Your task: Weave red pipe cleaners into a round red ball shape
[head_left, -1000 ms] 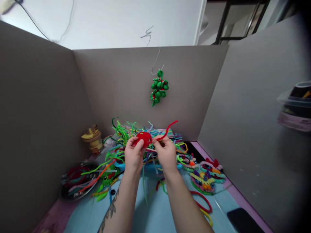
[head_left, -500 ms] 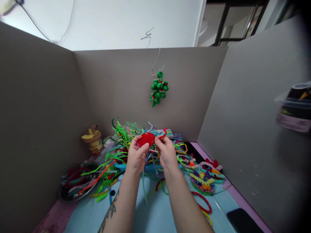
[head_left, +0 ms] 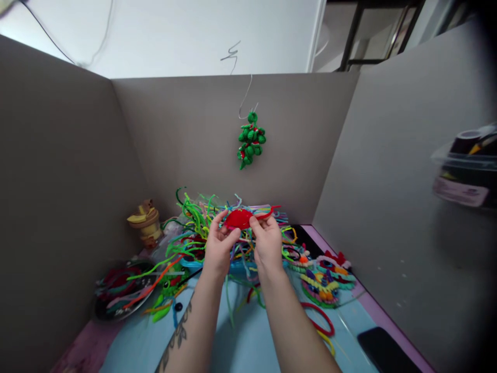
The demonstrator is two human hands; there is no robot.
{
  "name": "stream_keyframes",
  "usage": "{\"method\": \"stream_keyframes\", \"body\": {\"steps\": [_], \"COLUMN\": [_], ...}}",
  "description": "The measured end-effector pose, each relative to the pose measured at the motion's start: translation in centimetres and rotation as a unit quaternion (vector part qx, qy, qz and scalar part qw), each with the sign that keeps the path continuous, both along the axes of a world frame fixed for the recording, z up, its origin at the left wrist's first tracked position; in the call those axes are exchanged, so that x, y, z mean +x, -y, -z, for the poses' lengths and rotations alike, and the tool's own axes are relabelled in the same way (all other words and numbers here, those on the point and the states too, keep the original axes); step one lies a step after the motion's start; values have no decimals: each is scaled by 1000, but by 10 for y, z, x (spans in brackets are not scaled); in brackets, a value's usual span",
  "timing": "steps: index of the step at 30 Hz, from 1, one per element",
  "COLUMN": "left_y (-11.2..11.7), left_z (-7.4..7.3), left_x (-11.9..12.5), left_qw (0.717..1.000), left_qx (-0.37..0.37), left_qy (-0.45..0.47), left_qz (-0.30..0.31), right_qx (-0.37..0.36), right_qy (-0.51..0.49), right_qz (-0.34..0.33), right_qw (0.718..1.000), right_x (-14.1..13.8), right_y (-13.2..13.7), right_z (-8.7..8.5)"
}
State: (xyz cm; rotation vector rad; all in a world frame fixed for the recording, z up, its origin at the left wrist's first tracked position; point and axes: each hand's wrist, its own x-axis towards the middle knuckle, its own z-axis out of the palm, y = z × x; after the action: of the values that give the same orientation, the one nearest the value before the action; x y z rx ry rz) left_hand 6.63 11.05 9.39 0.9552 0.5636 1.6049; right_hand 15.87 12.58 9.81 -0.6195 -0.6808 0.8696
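Between both hands, in the middle of the head view, is a small rounded red fuzzy piece (head_left: 238, 219), held up in front of a heap of pipe cleaners. My left hand (head_left: 219, 244) pinches its left side with thumb and fingers. My right hand (head_left: 267, 239) is closed at its right end, where a red pipe cleaner tail (head_left: 273, 210) sticks out past the fingers. Behind the hands, the multicoloured pipe cleaners (head_left: 198, 220) spill over a blue tray (head_left: 237, 268). How the tail joins the red piece is hidden by my right fingers.
Finished-looking colourful pipe cleaner pieces (head_left: 320, 286) lie at right, near a dark phone (head_left: 382, 348). A metal bowl (head_left: 111, 316) and a brown pot-shaped item (head_left: 146, 224) stand left. A green ornament (head_left: 251, 140) hangs on the grey partition (head_left: 186, 129); a clear container (head_left: 462, 176) is on the right wall.
The red piece has tilted, so it now looks flatter, and its tail has swung from pointing up to lying more sideways. Both hands keep hold. The whole view has shifted slightly.
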Motion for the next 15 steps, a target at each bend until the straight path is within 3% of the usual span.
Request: {"method": "stream_keyframes", "body": {"steps": [4,9,15], "left_y": [0,-1,1], "left_z": [5,9,9], "left_x": [8,13,13], "left_qw": [997,986,974], "left_qx": [39,39,20], "left_qy": [-37,-27,-10], "left_qz": [-62,-159,-227], "right_qx": [8,3,15], "right_qy": [30,47,50], "right_qz": [30,3,-27], "right_qw": [999,999,998], "right_x": [-2,-7,-17], "right_y": [2,5,10], "right_z": [1,0,0]}}
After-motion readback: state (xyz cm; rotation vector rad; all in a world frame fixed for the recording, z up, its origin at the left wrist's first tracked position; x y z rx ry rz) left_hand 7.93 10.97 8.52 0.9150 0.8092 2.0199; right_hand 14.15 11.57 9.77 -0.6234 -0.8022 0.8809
